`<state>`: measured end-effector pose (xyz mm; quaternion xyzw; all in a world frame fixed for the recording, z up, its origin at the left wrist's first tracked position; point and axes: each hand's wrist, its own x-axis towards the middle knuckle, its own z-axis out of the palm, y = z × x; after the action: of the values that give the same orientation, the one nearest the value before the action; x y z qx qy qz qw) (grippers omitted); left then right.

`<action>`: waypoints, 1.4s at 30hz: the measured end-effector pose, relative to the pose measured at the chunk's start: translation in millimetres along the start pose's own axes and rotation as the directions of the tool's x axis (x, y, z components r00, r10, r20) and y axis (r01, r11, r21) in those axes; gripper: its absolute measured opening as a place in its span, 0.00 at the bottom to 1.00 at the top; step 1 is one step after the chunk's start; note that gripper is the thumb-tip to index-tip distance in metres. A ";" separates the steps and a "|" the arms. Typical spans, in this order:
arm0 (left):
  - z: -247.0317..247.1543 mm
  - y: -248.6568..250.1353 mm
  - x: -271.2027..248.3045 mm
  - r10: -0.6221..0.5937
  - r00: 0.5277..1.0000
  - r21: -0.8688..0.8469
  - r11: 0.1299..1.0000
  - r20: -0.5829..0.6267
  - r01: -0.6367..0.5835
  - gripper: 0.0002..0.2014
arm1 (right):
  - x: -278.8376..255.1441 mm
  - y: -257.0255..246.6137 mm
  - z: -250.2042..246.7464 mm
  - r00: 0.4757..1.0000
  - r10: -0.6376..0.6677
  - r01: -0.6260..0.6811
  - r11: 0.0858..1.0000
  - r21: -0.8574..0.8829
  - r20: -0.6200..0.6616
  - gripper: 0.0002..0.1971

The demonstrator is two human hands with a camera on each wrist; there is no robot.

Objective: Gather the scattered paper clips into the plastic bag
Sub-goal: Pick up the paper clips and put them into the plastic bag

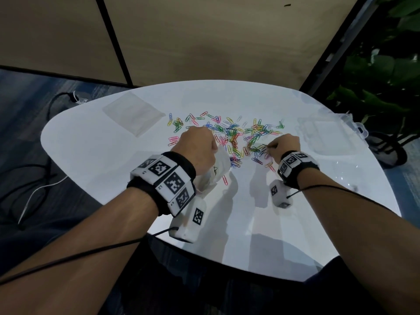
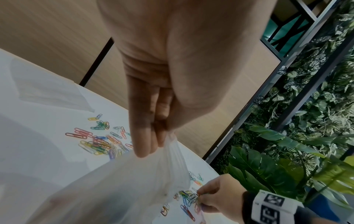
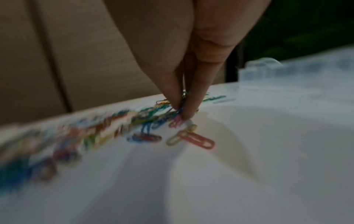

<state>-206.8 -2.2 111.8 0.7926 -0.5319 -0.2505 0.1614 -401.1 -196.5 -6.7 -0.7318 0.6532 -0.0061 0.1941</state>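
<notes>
Coloured paper clips point(image 1: 229, 133) lie scattered across the far middle of the white table point(image 1: 91, 155). My left hand point(image 1: 197, 146) holds up a clear plastic bag point(image 1: 213, 173) by its rim, fingers point(image 2: 147, 141) curled on the plastic point(image 2: 134, 181). The bag hangs below the hand, near the clips. My right hand point(image 1: 283, 145) is at the right edge of the pile, fingertips point(image 3: 188, 112) pinching a small bunch of clips point(image 3: 182, 106) just above the table. A red clip point(image 3: 197, 139) and a yellow one lie right in front of it.
A second flat clear bag point(image 1: 134, 112) lies at the table's far left. A clear plastic box point(image 1: 327, 135) sits at the far right edge. Plants point(image 1: 386, 87) stand beyond the right side. Cables point(image 1: 38, 192) run over the floor on the left.
</notes>
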 end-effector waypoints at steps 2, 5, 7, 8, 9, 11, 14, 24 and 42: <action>-4.4 2.3 -0.4 0.012 1.000 0.024 1.000 0.009 -0.012 0.12 | -2.1 7.0 -8.8 0.998 0.065 -0.064 0.994 0.084 -0.006 0.08; -10.0 7.4 -3.8 0.015 1.000 0.040 0.999 0.015 -0.016 0.12 | -13.9 11.4 -18.7 0.979 0.149 -0.188 0.917 0.352 0.137 0.18; -10.6 10.7 -6.1 0.012 1.000 0.043 0.999 0.018 -0.013 0.12 | -22.2 1.5 -24.7 0.956 0.113 -0.279 0.641 0.714 0.272 0.16; -9.9 11.8 -7.0 0.011 1.000 0.037 0.999 0.016 -0.012 0.12 | -30.6 -4.2 -30.2 0.943 0.064 -0.315 0.482 0.818 0.326 0.13; -9.3 12.6 -8.3 0.005 1.000 0.028 1.000 0.014 -0.005 0.12 | -40.0 -9.9 -32.6 0.925 0.015 -0.366 0.288 0.885 0.379 0.11; -7.2 12.5 -10.7 -0.012 1.000 0.009 1.000 0.009 0.012 0.12 | -67.8 -29.4 -39.8 0.871 -0.189 -0.419 0.194 0.887 0.453 0.12; -3.1 12.0 -8.9 -0.039 0.999 -0.001 0.999 -0.014 0.039 0.11 | -103.9 -53.0 -46.2 0.827 -0.351 -0.396 0.194 0.898 0.440 0.09; -1.6 25.1 -3.7 -0.036 0.999 -0.012 0.999 -0.033 0.036 0.10 | -128.6 -94.4 -18.3 0.932 -0.348 0.244 0.806 0.539 0.099 0.15; -18.4 3.3 -5.0 -0.073 0.997 -0.082 0.994 -0.017 0.072 0.11 | -30.1 5.7 -19.3 0.910 0.140 -0.105 0.988 -0.111 0.390 0.70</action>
<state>-200.4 1.0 129.9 0.8067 -0.4905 -0.2695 0.1896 -416.1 -173.4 16.8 -0.6832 0.6447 0.1829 0.2901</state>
